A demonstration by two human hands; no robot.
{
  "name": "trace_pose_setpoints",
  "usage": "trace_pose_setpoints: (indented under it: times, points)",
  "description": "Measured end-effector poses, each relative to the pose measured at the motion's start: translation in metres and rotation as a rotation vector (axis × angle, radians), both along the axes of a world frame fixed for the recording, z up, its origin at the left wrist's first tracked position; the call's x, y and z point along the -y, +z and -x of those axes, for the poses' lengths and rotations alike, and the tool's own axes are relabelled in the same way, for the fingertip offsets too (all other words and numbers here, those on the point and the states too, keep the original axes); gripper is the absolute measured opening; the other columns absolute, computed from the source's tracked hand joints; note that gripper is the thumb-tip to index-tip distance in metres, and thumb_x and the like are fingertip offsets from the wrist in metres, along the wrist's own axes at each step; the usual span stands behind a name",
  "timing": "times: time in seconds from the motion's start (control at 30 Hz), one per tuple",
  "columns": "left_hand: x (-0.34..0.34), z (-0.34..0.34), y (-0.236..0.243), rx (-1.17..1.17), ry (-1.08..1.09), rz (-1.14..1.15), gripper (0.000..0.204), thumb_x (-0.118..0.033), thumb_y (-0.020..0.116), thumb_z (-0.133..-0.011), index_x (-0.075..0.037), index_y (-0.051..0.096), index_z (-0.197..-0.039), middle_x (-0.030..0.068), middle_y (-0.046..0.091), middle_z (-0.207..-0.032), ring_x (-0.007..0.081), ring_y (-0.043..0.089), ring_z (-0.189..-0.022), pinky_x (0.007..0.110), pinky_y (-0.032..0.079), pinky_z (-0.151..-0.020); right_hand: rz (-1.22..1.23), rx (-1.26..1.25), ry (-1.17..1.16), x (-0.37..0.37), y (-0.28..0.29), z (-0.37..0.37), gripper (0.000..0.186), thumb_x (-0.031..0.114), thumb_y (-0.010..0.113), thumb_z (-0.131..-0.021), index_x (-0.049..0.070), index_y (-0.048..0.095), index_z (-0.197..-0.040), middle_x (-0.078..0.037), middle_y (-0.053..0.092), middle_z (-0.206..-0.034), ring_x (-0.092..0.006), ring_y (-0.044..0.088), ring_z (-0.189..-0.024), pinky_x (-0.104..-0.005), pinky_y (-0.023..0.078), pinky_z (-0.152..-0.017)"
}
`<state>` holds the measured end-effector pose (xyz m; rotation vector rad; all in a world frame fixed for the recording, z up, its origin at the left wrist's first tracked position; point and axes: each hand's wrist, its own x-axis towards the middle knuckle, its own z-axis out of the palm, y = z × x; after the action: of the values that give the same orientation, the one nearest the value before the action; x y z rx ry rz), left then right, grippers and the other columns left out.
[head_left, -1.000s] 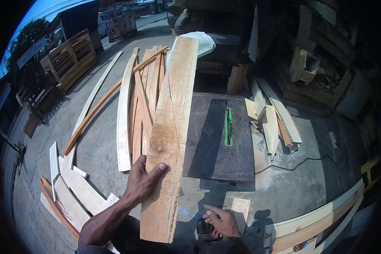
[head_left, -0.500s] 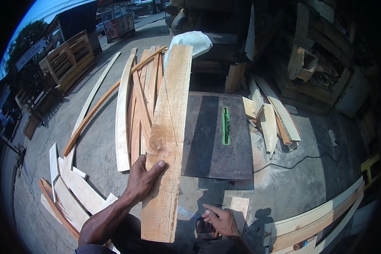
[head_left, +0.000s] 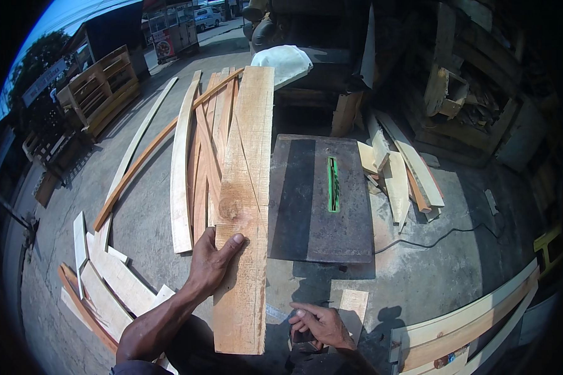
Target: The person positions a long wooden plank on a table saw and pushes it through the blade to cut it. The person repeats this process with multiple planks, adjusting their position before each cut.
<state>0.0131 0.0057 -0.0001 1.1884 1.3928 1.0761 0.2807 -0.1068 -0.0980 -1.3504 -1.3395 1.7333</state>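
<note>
My left hand (head_left: 214,259) grips a long, rough-sawn wooden board (head_left: 247,187) by its left edge, with the thumb lying across its upper face. The board stretches away from me, marked by a dark knot and a thin slanted line. To the right of its near end hovers my right hand (head_left: 322,325), index finger stretched to the left and the others loosely curled; I see nothing held in it. Beyond that hand stands a dark metal saw table (head_left: 306,244) with a green-edged slot (head_left: 333,187).
Several wooden strips (head_left: 182,175) lie on the concrete at left, with offcuts (head_left: 119,275) nearer me. More offcuts (head_left: 394,181) lie right of the saw table, near a dark cable (head_left: 428,244). Planks (head_left: 456,331) occupy the lower right. A pale cloth-like cover (head_left: 288,61) sits beyond the board.
The board's far end has swung slightly left and its near end slightly right, still in my left hand. My right hand has shifted a little to the left.
</note>
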Motion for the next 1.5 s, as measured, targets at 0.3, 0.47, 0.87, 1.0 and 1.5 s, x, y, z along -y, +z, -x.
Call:
trace_pose_setpoints:
  times: [0.3, 0.47, 0.87, 1.0, 1.5]
  points:
    - [-0.003, -0.006, -0.005, 0.008, 0.038, 0.0, 0.056, -0.036, 0.072, -0.1, 0.009, 0.052, -0.126, 0.0213, 0.071, -0.108, 0.0212, 0.073, -0.092, 0.031, 0.061, -0.081, -0.04, 0.016, 0.096, -0.005, -0.002, 0.007, 0.041, 0.027, 0.056, -0.109, 0.0, 0.063, -0.139, -0.012, 0.076, -0.1, -0.0143, 0.073, -0.084, -0.0279, 0.059, -0.069]
    - [-0.004, -0.01, -0.008, 0.031, 0.035, -0.002, 0.053, -0.034, 0.071, -0.1, 0.009, 0.051, -0.126, 0.0213, 0.07, -0.109, 0.0214, 0.073, -0.093, 0.032, 0.061, -0.083, -0.044, -0.021, 0.066, -0.001, -0.005, 0.005, 0.043, 0.032, 0.055, -0.109, 0.003, 0.062, -0.141, -0.009, 0.076, -0.1, -0.0125, 0.072, -0.086, -0.0267, 0.058, -0.058]
    - [-0.007, -0.056, -0.048, 0.131, 0.106, -0.032, 0.049, -0.038, 0.065, -0.104, 0.005, 0.051, -0.123, 0.0154, 0.069, -0.109, 0.017, 0.068, -0.098, 0.03, 0.056, -0.087, -0.271, -0.217, 0.078, -0.014, 0.023, 0.018, 0.079, 0.034, 0.06, -0.106, -0.009, 0.021, -0.159, -0.025, 0.053, -0.143, -0.024, 0.055, -0.131, -0.0379, 0.044, -0.11]
    - [-0.006, -0.072, -0.066, 0.118, 0.102, 0.001, 0.052, -0.043, 0.06, -0.106, 0.004, 0.048, -0.126, 0.0147, 0.067, -0.111, 0.0148, 0.064, -0.101, 0.031, 0.054, -0.089, 0.081, -0.459, -0.058, -0.02, 0.036, 0.002, 0.079, 0.021, 0.063, -0.101, -0.004, 0.018, -0.162, -0.023, 0.043, -0.154, -0.0268, 0.043, -0.144, -0.0398, 0.034, -0.119]
    - [-0.061, -0.049, -0.058, -1.01, -0.766, -0.54, 0.079, -0.06, 0.071, -0.09, -0.006, 0.047, -0.143, 0.0228, 0.048, -0.146, 0.0387, 0.051, -0.134, 0.051, 0.048, -0.104, 0.127, 0.143, -0.015, -0.03, 0.012, -0.252, 0.062, 0.026, 0.076, -0.091, 0.004, 0.058, -0.147, -0.011, 0.07, -0.131, -0.0192, 0.063, -0.118, -0.0349, 0.046, -0.106]
